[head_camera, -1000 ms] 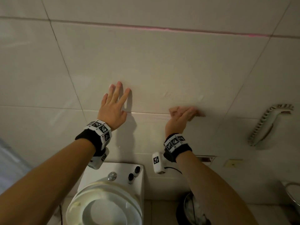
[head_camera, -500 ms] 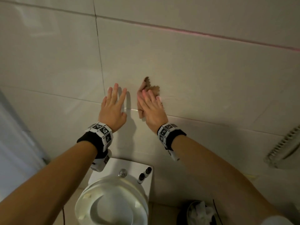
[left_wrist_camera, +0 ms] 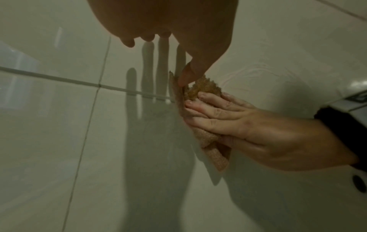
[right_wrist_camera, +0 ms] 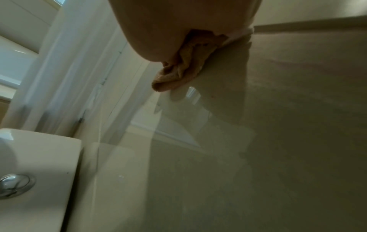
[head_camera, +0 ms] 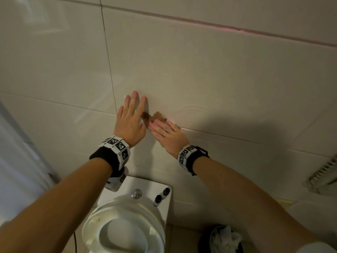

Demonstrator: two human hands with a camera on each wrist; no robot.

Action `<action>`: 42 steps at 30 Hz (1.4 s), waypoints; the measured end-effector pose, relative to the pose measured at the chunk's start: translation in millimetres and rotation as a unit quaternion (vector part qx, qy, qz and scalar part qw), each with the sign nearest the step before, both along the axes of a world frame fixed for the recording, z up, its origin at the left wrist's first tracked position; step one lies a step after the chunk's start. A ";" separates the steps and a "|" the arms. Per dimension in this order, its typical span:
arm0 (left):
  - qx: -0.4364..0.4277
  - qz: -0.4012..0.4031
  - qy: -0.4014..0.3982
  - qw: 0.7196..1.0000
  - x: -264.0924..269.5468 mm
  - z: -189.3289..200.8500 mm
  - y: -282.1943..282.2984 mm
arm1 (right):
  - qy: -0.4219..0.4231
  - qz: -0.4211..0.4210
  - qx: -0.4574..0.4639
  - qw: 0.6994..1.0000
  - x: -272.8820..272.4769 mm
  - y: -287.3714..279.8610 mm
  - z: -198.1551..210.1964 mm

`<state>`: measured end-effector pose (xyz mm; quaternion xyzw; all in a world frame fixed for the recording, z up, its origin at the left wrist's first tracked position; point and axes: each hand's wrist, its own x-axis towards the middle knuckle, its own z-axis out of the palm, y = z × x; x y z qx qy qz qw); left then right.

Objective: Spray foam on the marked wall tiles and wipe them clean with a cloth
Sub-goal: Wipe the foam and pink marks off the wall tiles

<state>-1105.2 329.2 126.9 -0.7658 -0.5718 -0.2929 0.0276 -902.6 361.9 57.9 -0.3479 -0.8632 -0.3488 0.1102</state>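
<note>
1. The wall (head_camera: pixel 209 70) is made of big pale tiles with thin lines between them.
2. A brown cloth (head_camera: pixel 156 116) is flat on the wall, by the line between two tiles.
3. The right hand (head_camera: pixel 168 135) presses the cloth on the wall.
4. The left hand (head_camera: pixel 130 121) lies flat on the wall, just beside the cloth.

Hidden and cut off

My right hand (head_camera: pixel 168 136) covers most of the cloth (head_camera: pixel 156 116); only a brown corner shows at 11 o'clock of it. The bin (head_camera: pixel 218 240) is cropped at 6 o'clock, the rack (head_camera: pixel 323 172) at 3 o'clock.
</note>
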 end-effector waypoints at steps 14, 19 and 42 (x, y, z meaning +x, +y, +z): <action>0.000 0.006 0.019 1.000 46.5 9.2 -11.9 | -0.066 -0.070 -0.009 0.995 75.1 -23.8 12.9; -0.004 -0.007 0.031 1.000 80.0 14.8 -20.4 | -0.088 -0.089 -0.016 0.992 120.2 -39.3 13.9; 0.008 -0.034 0.081 0.996 198.5 23.5 -48.4 | 0.073 -0.176 0.036 0.981 347.5 -109.0 11.1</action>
